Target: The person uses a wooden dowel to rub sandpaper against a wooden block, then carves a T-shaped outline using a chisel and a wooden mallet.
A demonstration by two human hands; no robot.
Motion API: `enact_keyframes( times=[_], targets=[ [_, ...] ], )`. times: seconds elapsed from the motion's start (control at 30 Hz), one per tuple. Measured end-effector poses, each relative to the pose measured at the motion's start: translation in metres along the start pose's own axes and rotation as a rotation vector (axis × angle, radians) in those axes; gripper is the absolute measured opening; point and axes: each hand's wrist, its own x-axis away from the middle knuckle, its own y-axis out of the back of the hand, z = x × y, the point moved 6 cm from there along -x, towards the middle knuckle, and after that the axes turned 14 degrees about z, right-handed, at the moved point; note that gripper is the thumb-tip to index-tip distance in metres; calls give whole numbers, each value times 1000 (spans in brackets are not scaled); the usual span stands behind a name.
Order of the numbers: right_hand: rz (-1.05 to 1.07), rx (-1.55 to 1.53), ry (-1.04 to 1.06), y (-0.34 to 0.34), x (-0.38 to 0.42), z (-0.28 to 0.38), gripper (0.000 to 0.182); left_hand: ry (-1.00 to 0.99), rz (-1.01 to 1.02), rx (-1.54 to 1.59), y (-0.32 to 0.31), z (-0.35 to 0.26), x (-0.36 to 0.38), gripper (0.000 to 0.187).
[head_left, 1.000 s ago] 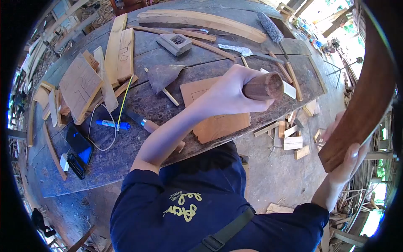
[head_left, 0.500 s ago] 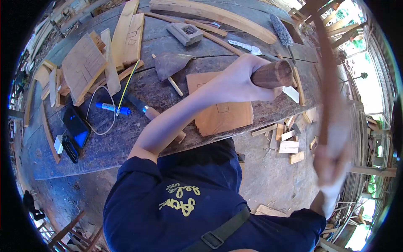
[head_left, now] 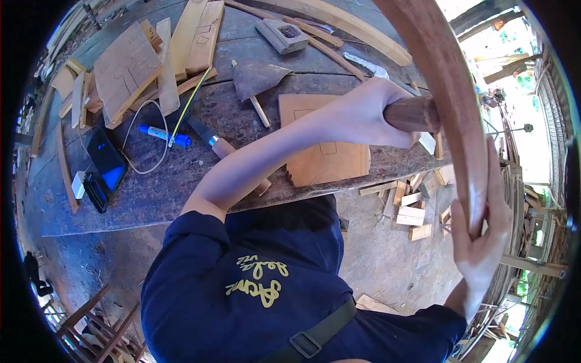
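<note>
My left hand is closed round the thick brown handle of a chisel; its working end is hidden below my fist. Under that hand lies a flat board with pencilled rectangles, at the bench's near edge. My right hand grips the lower end of a long curved wooden piece, thumb on one side and fingers on the other. In this view the curved wood meets the handle's butt end. Beside my left forearm rests another wooden-handled tool with a dark blade.
The bench carries marked boards, a phone, a blue marker, a yellow strip, sandpaper, a grey block and a long curved plank. Wood offcuts lie on the floor.
The curved wood has swung from a blurred position at the right, leftward to the handle's end. My left hand keeps its hold on the chisel. The view has shifted slightly.
</note>
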Motion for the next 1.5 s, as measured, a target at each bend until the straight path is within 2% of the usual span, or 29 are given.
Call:
enact_keyframes(
  times=[0.07, 0.1, 0.13, 0.2, 0.27, 0.3, 0.4, 0.43, 0.5, 0.53, 0.6, 0.63, 0.67, 0.7, 0.77, 0.8, 0.87, 0.93, 0.97, 1.0, 1.07, 1.1, 1.13, 1.2, 1.33, 1.4, 1.43, 1.47, 1.5],
  targets=[
    [-151, 120, 184, 10, 4, 2, 75, -24, 10, -17, -1, 2, -1, 19],
    [-238, 411, 184, 21, 13, 2, 66, -22, 3, -15, 0, 1, -1, 19],
    [-231, 411, 189, 17, 20, 3, 66, -31, 17, -37, 0, -3, -2, 19],
    [-727, -318, -128, 32, 50, -23, 27, -36, 23, -51, 0, -6, 0, 19],
    [-560, -399, 36, 42, 51, -34, 32, 2, 17, -56, 2, -6, 0, 18],
    [-555, -400, 37, 39, 46, -30, 32, 4, 13, -53, 2, -4, 0, 18],
    [-47, -6, -66, -3, 5, 0, 69, -24, -5, -57, -1, 1, -2, 26],
    [-53, 0, -58, 2, 6, -4, 69, -51, -2, -40, -1, 1, -3, 26],
    [-176, 212, 49, 17, 18, -6, 69, -69, 4, -16, -3, -1, -2, 27],
    [-173, 212, 50, 14, 20, -4, 69, -47, 20, -56, -4, -4, -3, 27],
    [-806, -325, -175, 31, 49, -22, 43, -23, 34, -86, -7, -6, -2, 27],
    [-875, -261, -128, 37, 49, -13, 38, -26, 39, -104, -7, -7, -2, 27],
    [-821, -402, -64, 39, 52, -26, 43, -28, 44, -125, -7, -7, -2, 27],
    [-819, -402, -62, 35, 53, -38, 43, -28, 41, -125, -6, -7, -1, 27],
    [-135, 528, 16, -7, 29, -30, 67, -23, 57, -99, -6, -8, 0, 21],
    [-23, -107, -147, -11, 15, -15, 79, -23, 64, -101, -8, -6, 0, 21],
    [-7, -80, -131, 5, 13, -10, 76, -80, 37, -133, -10, -5, -1, 21],
    [-304, 112, -35, 18, 35, -28, 69, -44, 58, -113, -9, -5, -3, 21],
    [-536, -55, -197, 25, 58, -36, 63, -6, 69, -94, -8, -3, -3, 21],
    [-549, -317, -147, 30, 58, -40, 49, -10, 72, -87, -9, -2, -3, 21],
    [-718, -340, 13, 43, 55, -27, 37, -28, 61, -109, -8, 0, -3, 21],
    [-615, -425, 30, 35, 52, -37, 30, -30, 57, -110, -7, 0, -3, 21],
    [-616, -423, 32, 27, 45, -31, 30, -42, 39, -96, -7, -1, -3, 21],
    [-149, -30, -10, -9, 9, 0, 65, -59, 26, -88, -9, -5, 0, 21],
    [-244, 172, 136, 8, 13, 1, 74, -150, 79, -112, -10, -4, -5, 23],
    [-553, -111, 65, 24, 30, -7, 58, 36, 150, -127, -10, -3, -3, 35],
    [-696, -257, 28, 28, 41, -13, 50, -95, 50, -19, -10, 0, -4, 24],
    [-835, -406, -8, 29, 52, -20, 42, -101, 48, -22, -9, 2, -4, 24],
    [-773, -503, 11, 25, 49, -26, 38, -98, 45, -28, -8, 2, -4, 24]
  ],
)
